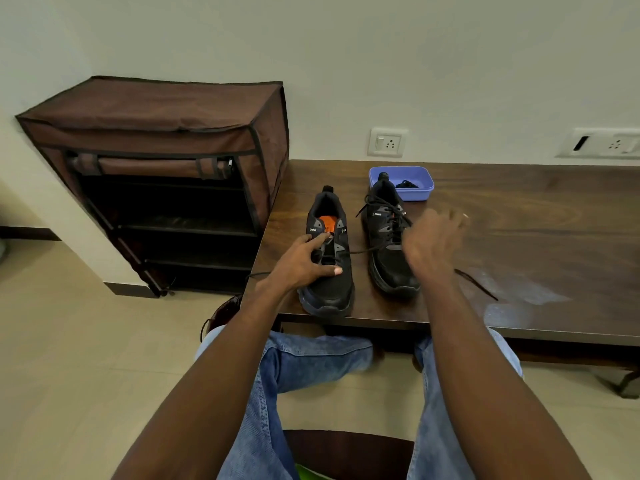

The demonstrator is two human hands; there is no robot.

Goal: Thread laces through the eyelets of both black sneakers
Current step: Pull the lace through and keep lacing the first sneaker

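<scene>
We see the lace (367, 251) run taut from the left sneaker (329, 258) at the table (519, 237) edge, across the laced right sneaker (389, 244), to the right hand (431, 247), blurred; grip undeterminable. Left hand (304, 261) grips the left sneaker. Blue tray (420, 188) sits behind.

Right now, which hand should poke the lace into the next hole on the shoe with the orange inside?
Probably the right hand: it seems to be pulling the lace sideways out of the left sneaker. The left hand is busy holding that sneaker steady.
</scene>
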